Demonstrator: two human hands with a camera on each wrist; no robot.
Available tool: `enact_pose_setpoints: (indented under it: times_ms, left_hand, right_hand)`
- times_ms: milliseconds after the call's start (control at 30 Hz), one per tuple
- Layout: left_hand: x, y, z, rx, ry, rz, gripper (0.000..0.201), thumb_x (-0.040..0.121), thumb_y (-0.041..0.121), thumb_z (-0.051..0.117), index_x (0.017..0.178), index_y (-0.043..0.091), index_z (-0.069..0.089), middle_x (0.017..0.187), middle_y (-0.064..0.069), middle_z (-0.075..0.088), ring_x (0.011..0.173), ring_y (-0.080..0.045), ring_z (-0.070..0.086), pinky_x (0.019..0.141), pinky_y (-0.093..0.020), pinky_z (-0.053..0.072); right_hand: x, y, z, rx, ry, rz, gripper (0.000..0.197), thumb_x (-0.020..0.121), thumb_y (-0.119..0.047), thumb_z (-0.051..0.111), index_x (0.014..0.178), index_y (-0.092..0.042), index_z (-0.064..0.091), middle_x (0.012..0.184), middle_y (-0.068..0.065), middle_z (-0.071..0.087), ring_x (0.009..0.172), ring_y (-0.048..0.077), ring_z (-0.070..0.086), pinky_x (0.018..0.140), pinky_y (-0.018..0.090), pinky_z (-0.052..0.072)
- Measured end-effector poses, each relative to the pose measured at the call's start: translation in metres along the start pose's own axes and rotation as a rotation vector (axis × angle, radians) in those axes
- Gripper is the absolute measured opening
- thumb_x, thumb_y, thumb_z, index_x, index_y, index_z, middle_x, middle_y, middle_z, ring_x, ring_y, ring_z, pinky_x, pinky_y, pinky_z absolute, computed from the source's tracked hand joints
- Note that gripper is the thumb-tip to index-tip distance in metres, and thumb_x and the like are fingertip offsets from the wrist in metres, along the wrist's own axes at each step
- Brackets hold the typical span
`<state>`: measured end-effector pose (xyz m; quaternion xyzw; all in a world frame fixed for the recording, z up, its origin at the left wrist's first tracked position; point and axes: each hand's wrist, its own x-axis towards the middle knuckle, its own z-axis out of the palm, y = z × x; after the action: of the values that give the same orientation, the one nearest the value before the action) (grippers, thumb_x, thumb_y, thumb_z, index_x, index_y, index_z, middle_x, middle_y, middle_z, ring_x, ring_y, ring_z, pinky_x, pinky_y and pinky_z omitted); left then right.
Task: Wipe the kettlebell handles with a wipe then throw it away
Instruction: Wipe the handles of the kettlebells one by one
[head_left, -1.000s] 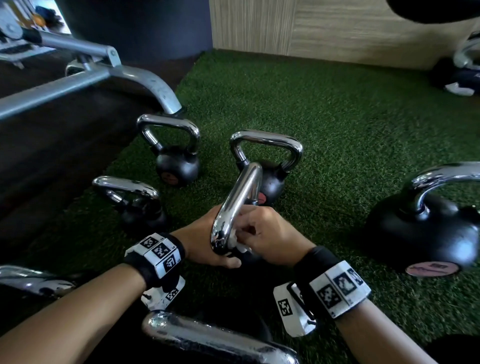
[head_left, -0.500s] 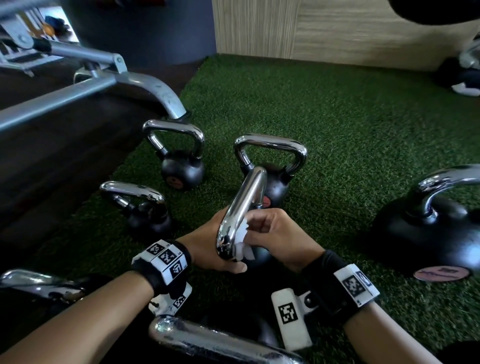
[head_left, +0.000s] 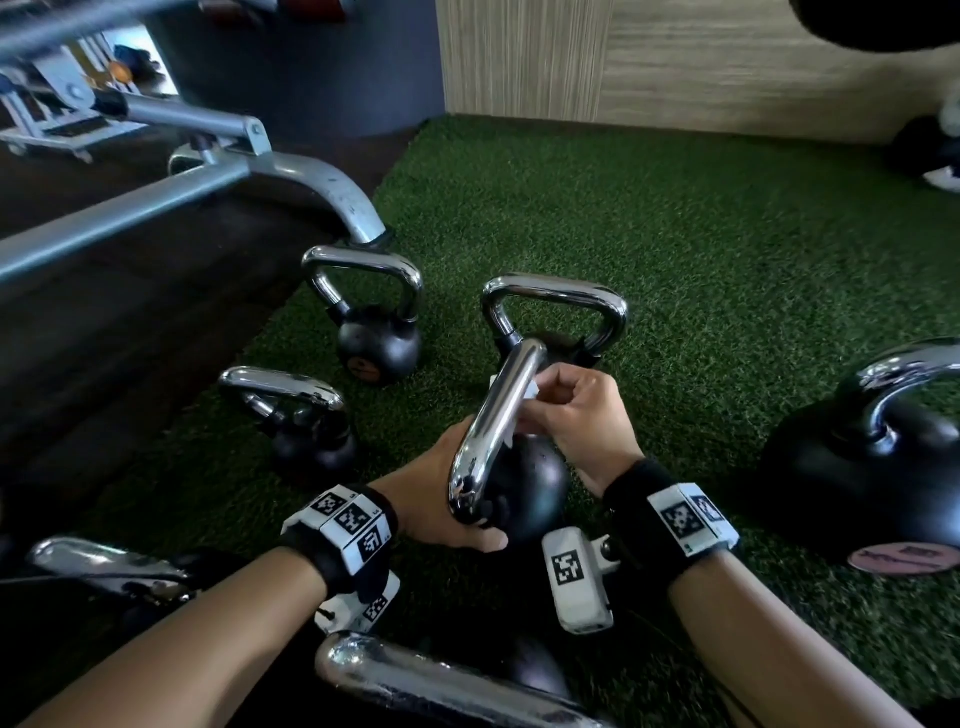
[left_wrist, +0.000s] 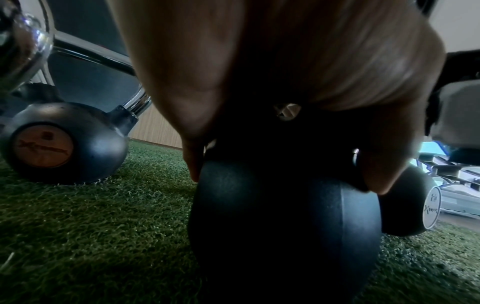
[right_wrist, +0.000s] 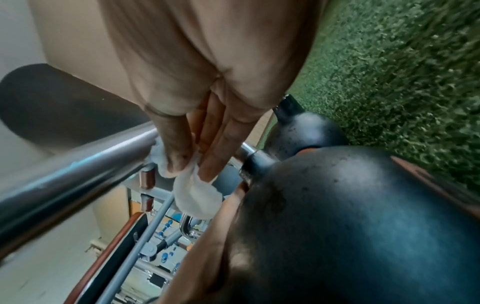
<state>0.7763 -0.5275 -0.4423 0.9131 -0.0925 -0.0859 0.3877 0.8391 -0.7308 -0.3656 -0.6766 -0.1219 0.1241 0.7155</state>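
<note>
A black kettlebell (head_left: 535, 488) with a chrome handle (head_left: 498, 421) stands on the turf in the middle of the head view. My left hand (head_left: 441, 504) grips it at the near end of the handle, fingers curled over the top of the ball (left_wrist: 283, 226). My right hand (head_left: 571, 415) pinches a white wipe (head_left: 530, 389) against the far part of the handle. In the right wrist view the thumb and fingers (right_wrist: 215, 152) press the crumpled wipe (right_wrist: 194, 191) onto the chrome bar (right_wrist: 78, 164) above the black ball (right_wrist: 350, 226).
Several other chrome-handled kettlebells stand around: one behind (head_left: 556, 312), two to the left (head_left: 379, 343) (head_left: 301, 421), a large one at the right (head_left: 872, 467), one nearest me (head_left: 441, 686). A grey bench frame (head_left: 208, 182) crosses the upper left. Green turf (head_left: 675, 234) stretches to the wall.
My right hand has slid the wipe along the handle from its near end to its far end. The left hand keeps its grip at the near end.
</note>
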Motion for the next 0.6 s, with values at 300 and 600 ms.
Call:
enact_pose_setpoints:
  times_ms: [300, 600]
  left_hand:
    - [-0.001, 0.001, 0.001, 0.039, 0.008, -0.005, 0.099, 0.061, 0.064, 0.088, 0.128, 0.002, 0.052, 0.109, 0.001, 0.050, 0.109, -0.014, 0.058, 0.100, -0.023, 0.049]
    - [-0.004, 0.011, -0.001, -0.012, -0.008, -0.067, 0.104, 0.054, 0.067, 0.085, 0.126, -0.001, 0.055, 0.112, -0.006, 0.059, 0.106, -0.012, 0.059, 0.104, -0.036, 0.053]
  right_hand:
    - [0.006, -0.003, 0.001, -0.352, 0.221, -0.103, 0.022, 0.081, -0.005, 0.084, 0.069, -0.017, 0.069, 0.063, 0.001, 0.075, 0.059, 0.021, 0.075, 0.060, 0.042, 0.065]
    - [0.012, 0.003, 0.021, -0.289, 0.409, 0.058, 0.015, 0.088, -0.007, 0.069, 0.077, 0.002, 0.066, 0.072, 0.018, 0.074, 0.045, 0.017, 0.066, 0.041, 0.024, 0.052]
